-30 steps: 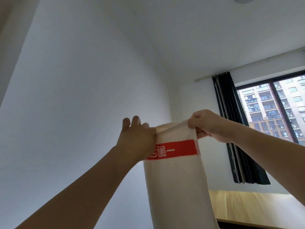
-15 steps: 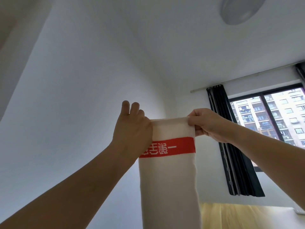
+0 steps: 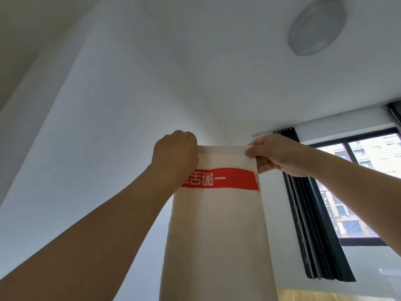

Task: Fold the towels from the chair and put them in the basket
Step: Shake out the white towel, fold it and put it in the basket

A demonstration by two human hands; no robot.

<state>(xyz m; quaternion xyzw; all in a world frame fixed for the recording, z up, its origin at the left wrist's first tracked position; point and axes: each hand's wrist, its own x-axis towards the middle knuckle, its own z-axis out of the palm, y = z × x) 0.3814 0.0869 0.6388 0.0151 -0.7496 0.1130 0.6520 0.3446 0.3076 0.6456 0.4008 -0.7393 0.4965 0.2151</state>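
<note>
A cream towel (image 3: 217, 235) with a red band and white characters near its top hangs straight down in front of me, held high in the air. My left hand (image 3: 174, 153) grips its top left corner with curled fingers. My right hand (image 3: 273, 156) pinches the top right corner between thumb and fingers. The top edge is stretched flat between both hands. The towel's lower end runs out of the bottom of the view. Neither the chair nor the basket is in sight.
The camera looks up at white walls and ceiling with a round ceiling lamp (image 3: 316, 27). A window (image 3: 364, 187) with a dark curtain (image 3: 312, 224) is on the right. A strip of wooden surface (image 3: 325, 295) shows at the bottom right.
The view has tilted further upward and the ceiling lamp came into sight. My left hand's fingers, straight before, have curled onto the corner. The towel's top edge is now pulled flat.
</note>
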